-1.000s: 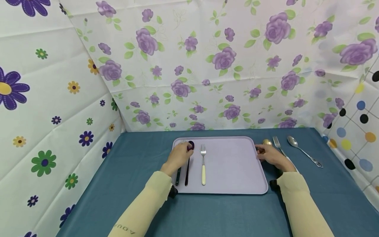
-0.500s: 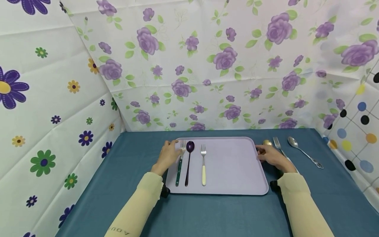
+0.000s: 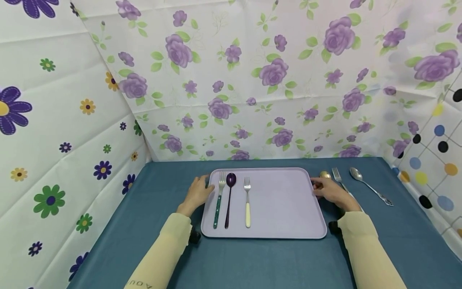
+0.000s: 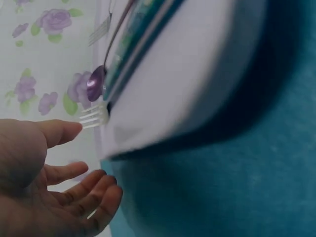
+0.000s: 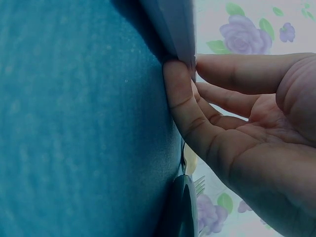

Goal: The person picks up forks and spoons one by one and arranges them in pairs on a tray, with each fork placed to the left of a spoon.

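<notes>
A pale lilac tray (image 3: pixel 285 206) lies on the table. Three utensils rest on its left part: a green-handled fork (image 3: pixel 217 210), a dark purple spoon (image 3: pixel 229 200) and a cream-handled fork (image 3: pixel 247 210). By the tray's upper left edge is my left hand (image 3: pixel 197 193), thumb and fingers spread; the left wrist view shows nothing between them and the tray corner just beyond. My right hand (image 3: pixel 331 190) pinches the tray's right rim (image 5: pixel 180 29), thumb on the upper side and fingers curled beneath, as seen in the right wrist view.
Right of the tray lie a gold spoon (image 3: pixel 325 174), partly hidden by my right hand, a silver fork (image 3: pixel 337 175) and a silver spoon (image 3: pixel 369 188). A blue-green cloth (image 3: pixel 267 263) covers the table. Flowered sheets (image 3: pixel 245 88) hang behind and on the left, a dotted one on the right.
My left hand has moved left, off the heads of the green-handled fork and purple spoon, to beside the tray's left edge. The right hand keeps its place on the rim.
</notes>
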The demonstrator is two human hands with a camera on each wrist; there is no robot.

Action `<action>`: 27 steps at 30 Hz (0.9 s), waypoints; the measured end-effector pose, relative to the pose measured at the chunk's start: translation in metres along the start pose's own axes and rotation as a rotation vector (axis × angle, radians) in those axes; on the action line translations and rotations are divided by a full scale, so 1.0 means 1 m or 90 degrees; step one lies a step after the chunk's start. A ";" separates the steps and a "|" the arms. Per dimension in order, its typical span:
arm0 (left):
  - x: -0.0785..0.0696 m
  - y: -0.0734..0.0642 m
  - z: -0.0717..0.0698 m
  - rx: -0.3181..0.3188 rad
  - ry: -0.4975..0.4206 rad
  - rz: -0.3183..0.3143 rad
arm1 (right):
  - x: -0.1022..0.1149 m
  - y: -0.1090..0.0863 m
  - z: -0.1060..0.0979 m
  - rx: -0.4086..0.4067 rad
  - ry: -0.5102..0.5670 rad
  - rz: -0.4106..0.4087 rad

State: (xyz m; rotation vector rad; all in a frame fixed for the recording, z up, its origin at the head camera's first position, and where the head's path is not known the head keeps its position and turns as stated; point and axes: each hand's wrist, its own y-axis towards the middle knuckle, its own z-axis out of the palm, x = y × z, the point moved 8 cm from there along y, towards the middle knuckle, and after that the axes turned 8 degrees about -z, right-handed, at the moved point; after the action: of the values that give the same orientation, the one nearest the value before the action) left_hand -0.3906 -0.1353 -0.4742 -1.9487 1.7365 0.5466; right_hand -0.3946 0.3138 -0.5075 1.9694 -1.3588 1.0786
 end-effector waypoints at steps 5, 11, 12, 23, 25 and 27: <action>0.008 0.001 0.005 0.007 -0.013 -0.019 | 0.002 0.000 0.002 0.000 0.006 -0.003; 0.012 0.004 0.007 -0.010 -0.016 -0.005 | 0.005 -0.002 0.002 0.007 0.012 -0.011; 0.011 0.004 0.007 -0.013 -0.019 0.007 | 0.005 -0.002 0.002 0.008 0.010 -0.012; 0.015 0.004 0.008 0.004 -0.042 0.028 | 0.009 0.000 0.003 0.010 -0.042 -0.020; 0.016 0.004 0.009 0.007 -0.045 0.025 | 0.010 0.000 0.003 0.009 -0.056 -0.025; 0.016 0.003 0.009 0.010 -0.049 0.025 | 0.012 0.000 0.002 0.006 -0.069 -0.030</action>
State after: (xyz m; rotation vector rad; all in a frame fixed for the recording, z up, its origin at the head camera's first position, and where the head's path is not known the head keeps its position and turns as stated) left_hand -0.3919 -0.1431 -0.4914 -1.8609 1.7298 0.6118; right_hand -0.3916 0.3068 -0.4987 2.0824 -1.3582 0.9721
